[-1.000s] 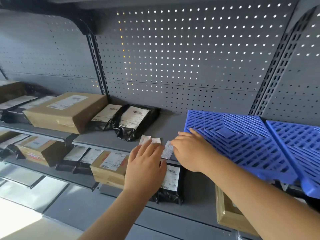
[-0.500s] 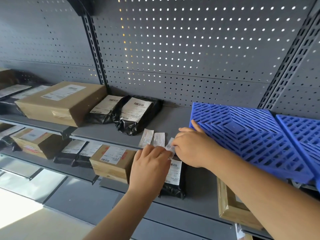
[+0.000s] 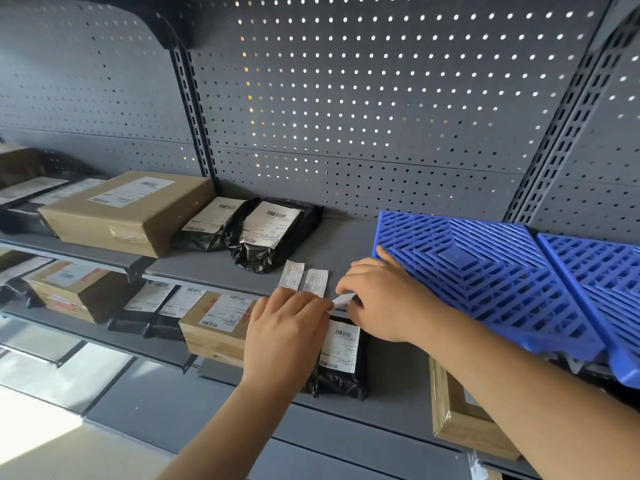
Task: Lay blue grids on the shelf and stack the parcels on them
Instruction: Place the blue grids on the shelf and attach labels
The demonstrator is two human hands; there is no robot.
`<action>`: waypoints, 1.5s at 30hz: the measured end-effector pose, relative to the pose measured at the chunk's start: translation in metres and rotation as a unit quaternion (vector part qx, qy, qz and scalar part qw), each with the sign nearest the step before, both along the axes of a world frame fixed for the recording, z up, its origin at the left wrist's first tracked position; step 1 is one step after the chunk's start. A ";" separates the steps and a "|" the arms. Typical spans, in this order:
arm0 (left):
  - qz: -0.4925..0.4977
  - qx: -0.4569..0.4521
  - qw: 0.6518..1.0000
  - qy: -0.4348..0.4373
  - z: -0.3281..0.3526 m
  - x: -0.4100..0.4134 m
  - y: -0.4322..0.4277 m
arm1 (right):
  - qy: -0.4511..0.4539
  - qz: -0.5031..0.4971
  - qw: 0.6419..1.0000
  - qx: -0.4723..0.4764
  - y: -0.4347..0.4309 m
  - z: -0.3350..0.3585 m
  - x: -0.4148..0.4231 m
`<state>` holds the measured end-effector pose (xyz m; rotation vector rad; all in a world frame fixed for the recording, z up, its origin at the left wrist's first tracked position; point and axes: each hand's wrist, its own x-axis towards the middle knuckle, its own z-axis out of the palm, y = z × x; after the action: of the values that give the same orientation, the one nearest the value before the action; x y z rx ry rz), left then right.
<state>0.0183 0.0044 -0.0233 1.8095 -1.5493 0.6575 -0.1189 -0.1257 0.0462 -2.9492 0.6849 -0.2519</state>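
On the grey metal shelf (image 3: 346, 247), a blue grid (image 3: 485, 282) lies flat at the right, with a second blue grid (image 3: 595, 285) just beside it further right, their edges overlapping. The right hand (image 3: 384, 299) sits at the near-left edge of the first grid, one finger stretched up against the grid's left corner, the other fingers curled and pinching a small white paper slip (image 3: 343, 301). The left hand (image 3: 287, 327) is close beside it on the left, knuckles up at the shelf's near lip. Its fingertips meet the slip's left end, but whether they grip it cannot be told. Two more paper slips (image 3: 304, 278) lie side by side on the shelf just beyond the left hand. Further left and far back rest two black bag parcels (image 3: 249, 230) with white labels, and left of them a brown cardboard parcel (image 3: 128, 213). These are well apart from the grids and none lies on them. On the lower shelf, a labelled black parcel (image 3: 341, 362) shows between the two wrists, with a cardboard box (image 3: 214, 327) to its left.
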 end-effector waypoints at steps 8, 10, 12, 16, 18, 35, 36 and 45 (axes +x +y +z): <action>0.028 -0.042 0.999 0.006 0.030 -0.006 0.017 | -0.148 0.026 0.988 -0.018 0.009 0.000 -0.017; 0.028 -0.045 0.999 0.006 0.034 -0.012 0.018 | -0.163 0.016 0.986 -0.027 0.011 0.000 -0.025; 0.024 -0.040 0.999 0.004 0.037 -0.021 0.016 | -0.177 0.004 0.984 -0.038 0.013 0.000 -0.036; 0.006 -0.029 1.000 0.007 0.041 -0.046 0.009 | -0.196 -0.024 0.979 -0.057 0.013 -0.001 -0.071; -0.012 -0.032 0.999 0.006 0.044 -0.064 0.004 | -0.196 -0.038 0.978 -0.063 0.012 0.002 -0.096; -0.166 -0.042 0.985 -0.003 0.062 -0.343 -0.055 | -0.220 -0.165 0.957 -0.091 0.008 0.025 -0.409; -0.172 -0.039 0.984 0.000 0.061 -0.361 -0.058 | -0.223 -0.176 0.954 -0.095 0.009 0.024 -0.427; -0.241 -0.036 0.970 0.001 0.059 -0.492 -0.103 | -0.225 -0.258 0.931 -0.127 0.003 0.018 -0.568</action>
<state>-0.4733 -0.0981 0.0360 1.3037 -1.8462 0.4683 -0.6871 -0.1226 0.0644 -2.6945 1.4154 -1.0901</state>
